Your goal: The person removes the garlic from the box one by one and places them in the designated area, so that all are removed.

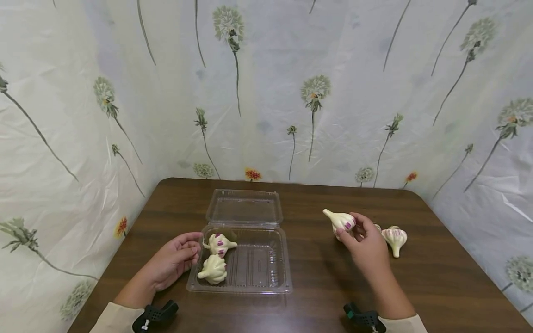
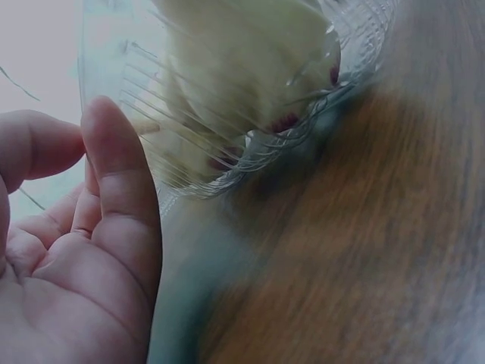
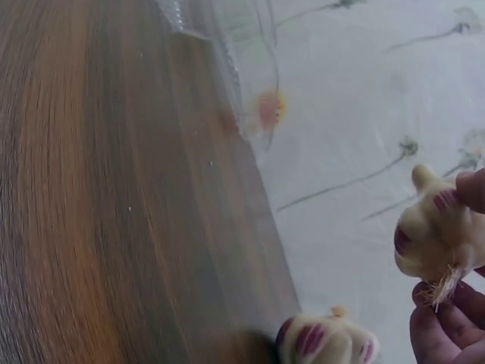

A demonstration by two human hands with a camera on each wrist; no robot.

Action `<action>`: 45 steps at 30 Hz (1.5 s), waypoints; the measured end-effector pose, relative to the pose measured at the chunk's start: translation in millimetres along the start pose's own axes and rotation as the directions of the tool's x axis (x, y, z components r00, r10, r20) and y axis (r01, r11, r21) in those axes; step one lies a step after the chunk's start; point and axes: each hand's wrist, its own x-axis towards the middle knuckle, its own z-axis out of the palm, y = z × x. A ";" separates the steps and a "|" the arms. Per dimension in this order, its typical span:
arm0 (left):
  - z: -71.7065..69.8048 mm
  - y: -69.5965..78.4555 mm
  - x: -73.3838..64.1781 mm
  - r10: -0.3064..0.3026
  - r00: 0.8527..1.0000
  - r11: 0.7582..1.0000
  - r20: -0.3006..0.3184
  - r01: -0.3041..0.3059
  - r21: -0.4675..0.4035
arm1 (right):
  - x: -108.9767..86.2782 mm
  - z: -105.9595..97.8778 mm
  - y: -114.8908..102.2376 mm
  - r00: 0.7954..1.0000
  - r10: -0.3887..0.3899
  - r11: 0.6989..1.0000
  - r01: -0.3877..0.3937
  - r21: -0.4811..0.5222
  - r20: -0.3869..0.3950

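Observation:
My right hand [image 1: 368,247] holds a white garlic bulb [image 1: 343,220] with purple marks above the table, its neck pointing left. In the right wrist view, fingers and thumb grip this garlic bulb [image 3: 433,227], and its dry roots show below. My left hand [image 1: 176,259] pinches the left rim of a clear plastic clamshell box [image 1: 259,273] between thumb and fingertips. Inside the box, along its left side, lie two garlic bulbs, one purple-marked bulb [image 1: 218,244] behind a paler bulb [image 1: 213,269]. Through the ribbed wall, the left wrist view shows blurred garlic [image 2: 250,68].
The box's lid [image 1: 244,208] lies folded back toward the table's far edge. Another garlic bulb [image 1: 394,237] rests on the brown wooden table [image 1: 316,286] right of my right hand, with more garlic partly hidden behind the fingers. A flowered sheet [image 1: 266,92] hangs around the table.

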 end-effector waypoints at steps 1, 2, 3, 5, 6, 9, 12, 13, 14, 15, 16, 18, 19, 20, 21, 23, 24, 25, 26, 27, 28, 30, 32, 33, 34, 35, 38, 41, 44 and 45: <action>-0.1 -0.4 0.1 0.001 1.000 1.000 0.000 -0.001 -0.001 | -0.1 -1.1 1.0 1.000 -0.001 1.000 0.001 0.000 -0.002; -0.2 -0.8 0.1 0.001 1.000 1.000 0.001 -0.001 -0.002 | -0.3 -2.3 2.1 1.000 -0.002 1.000 0.002 -0.001 -0.005; -0.3 -1.1 0.0 0.001 1.000 1.000 0.003 -0.001 -0.002 | -0.5 -3.4 3.1 1.000 -0.003 1.000 0.003 0.001 -0.009; -0.3 -1.6 -0.3 0.001 1.000 1.000 0.005 -0.001 -0.001 | -0.8 -5.6 5.2 1.000 -0.001 1.000 0.001 0.010 -0.017; -0.3 -1.7 -0.5 0.001 1.000 1.000 0.006 -0.001 -0.002 | -0.9 -6.8 6.1 1.000 0.000 1.000 0.000 0.013 -0.022; -0.5 -1.9 -0.5 0.003 1.000 1.000 0.007 -0.003 0.001 | -1.1 -10.2 7.9 0.999 0.005 1.000 -0.005 0.016 -0.037; -0.7 -1.5 0.0 0.004 1.000 1.000 0.006 -0.004 -0.001 | -1.4 -14.0 8.9 0.999 0.012 1.000 -0.012 0.010 -0.051; -0.8 -1.4 0.2 0.004 1.000 1.000 0.007 -0.004 -0.001 | -1.4 -15.5 9.3 0.998 0.014 1.000 -0.014 0.004 -0.058; -0.7 -1.1 0.3 0.004 1.000 1.000 0.008 -0.004 -0.004 | -1.3 -17.0 9.6 0.998 0.015 1.000 -0.015 0.001 -0.063; -0.7 -0.9 0.4 0.004 1.000 1.000 0.009 -0.004 -0.005 | -1.3 -18.5 10.0 0.997 0.017 1.000 -0.017 -0.002 -0.070; -0.6 -0.7 0.4 0.004 1.000 1.000 0.009 -0.004 -0.007 | -1.2 -20.1 10.4 0.997 0.019 1.000 -0.020 -0.009 -0.077; -0.3 -0.5 0.5 0.006 1.000 1.000 0.009 -0.006 -0.009 | -1.0 -23.4 11.0 0.996 0.019 0.999 -0.022 -0.026 -0.090; -0.1 -0.5 0.5 0.006 1.000 1.000 0.009 -0.006 -0.010 | -1.0 -25.0 11.2 0.995 0.019 0.999 -0.022 -0.036 -0.093; 0.0 -0.5 0.5 0.007 1.000 1.000 0.009 -0.007 -0.011 | -1.0 -26.6 11.4 0.995 0.019 0.999 -0.024 -0.046 -0.097; 0.1 -0.6 0.4 0.008 1.000 1.000 0.008 -0.008 -0.011 | -1.1 -28.1 11.7 0.995 0.022 0.998 -0.028 -0.056 -0.099; 0.1 -0.8 -0.2 0.009 1.000 1.000 0.008 -0.009 -0.008 | -1.5 -30.7 12.1 0.995 0.025 0.997 -0.032 -0.069 -0.100; 0.0 -1.0 -0.5 0.009 1.000 1.000 0.008 -0.009 -0.004 | -1.7 -31.8 12.5 0.994 0.030 0.997 -0.038 -0.074 -0.102; -0.1 -1.0 -0.9 0.009 1.000 1.000 0.008 -0.009 -0.001 | -2.0 -32.9 13.2 0.994 0.034 0.995 -0.043 -0.086 -0.106; -0.3 -1.2 -1.2 0.009 1.000 1.000 0.008 -0.009 0.002 | -2.4 -34.0 13.8 0.993 0.039 0.994 -0.050 -0.095 -0.114; -0.5 -1.3 -1.4 0.009 1.000 1.000 0.008 -0.009 0.006 | -2.8 -35.0 14.6 0.991 0.044 0.993 -0.056 -0.101 -0.123; -0.8 -1.4 -1.5 0.009 1.000 1.000 0.008 -0.009 0.009 | -3.1 -36.0 15.5 0.990 0.048 0.993 -0.062 -0.103 -0.132; -1.1 -1.6 -1.3 0.010 1.000 1.000 0.008 -0.010 0.012 | -3.5 -38.4 17.2 0.988 0.051 0.991 -0.068 -0.112 -0.147; -1.3 -2.2 -1.1 0.007 1.000 1.000 0.008 -0.008 0.010 | -4.2 -40.8 19.2 0.985 0.057 0.991 -0.075 -0.110 -0.160; -1.5 -2.6 -1.2 0.008 1.000 1.000 0.008 -0.008 0.010 | -4.3 -42.1 20.1 0.985 0.063 0.991 -0.080 -0.104 -0.162; -1.5 -2.9 -1.3 0.007 1.000 1.000 0.009 -0.007 0.010 | -4.4 -43.4 21.1 0.984 0.069 0.991 -0.087 -0.102 -0.165; -1.5 -3.2 -1.4 0.006 1.000 1.000 0.008 -0.006 0.009 | -4.3 -44.9 22.0 0.982 0.078 0.990 -0.097 -0.101 -0.170; -1.3 -4.1 -1.7 0.004 1.000 1.000 0.012 -0.004 0.003 | -3.4 -50.0 25.3 0.975 0.113 0.987 -0.133 -0.093 -0.192; -0.8 -4.2 -1.3 0.004 1.000 1.000 0.013 -0.004 0.001 | -2.3 -55.5 28.6 0.966 0.136 0.984 -0.158 -0.087 -0.219; -0.8 -3.5 -0.7 0.004 1.000 1.000 0.008 -0.004 0.004 | -2.1 -60.5 32.1 0.959 0.144 0.980 -0.172 -0.098 -0.242; -0.8 -3.1 -0.5 0.004 1.000 1.000 0.005 -0.004 0.007 | -2.2 -62.2 33.3 0.957 0.149 0.979 -0.179 -0.101 -0.250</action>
